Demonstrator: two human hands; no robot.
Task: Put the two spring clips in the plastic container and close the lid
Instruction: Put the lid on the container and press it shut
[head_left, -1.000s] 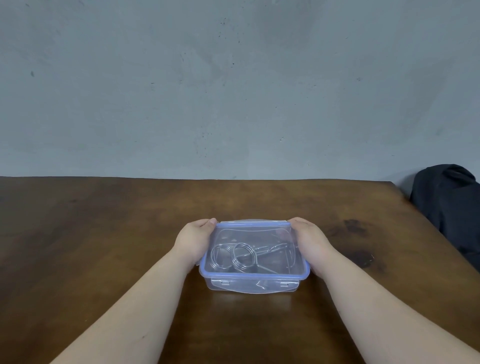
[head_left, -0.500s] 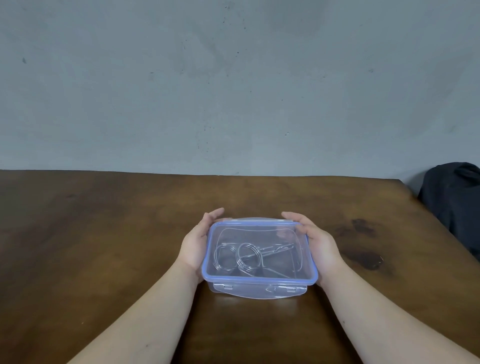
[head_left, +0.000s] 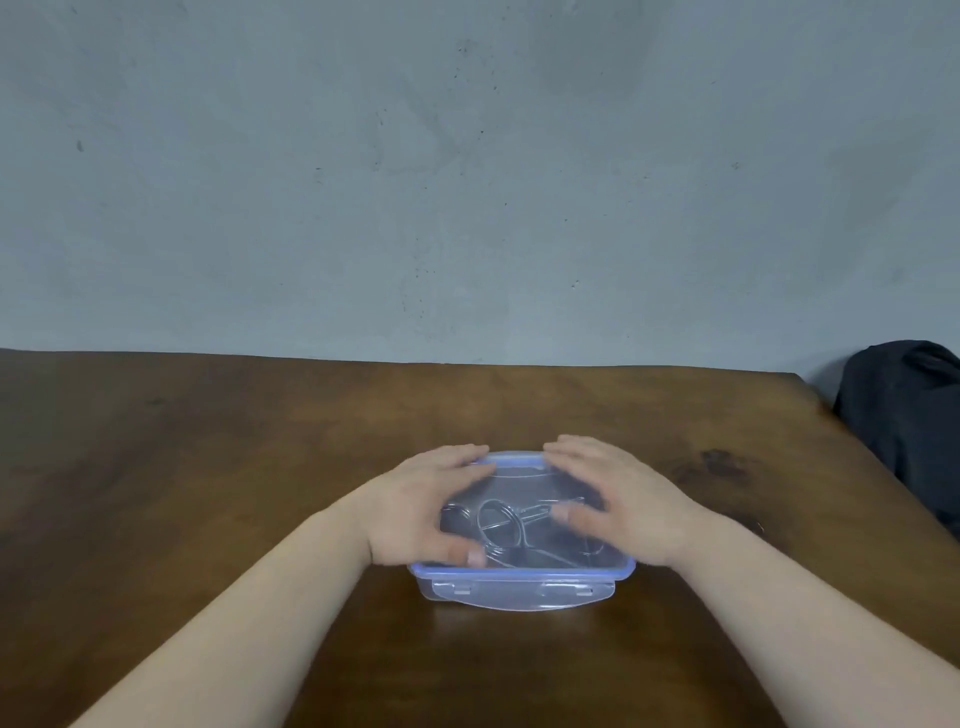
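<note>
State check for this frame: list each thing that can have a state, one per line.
lid: on the container, both hands flat on it
near latch flap: sticking out, apparently not snapped down
spring clips: inside the container
left hand: open, resting on the lid
right hand: open, resting on the lid
dark cloth: bunched beside the table's right edge

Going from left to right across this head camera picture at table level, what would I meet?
Left hand → spring clips inside the plastic container → right hand → dark stain on the table → black bag.
</note>
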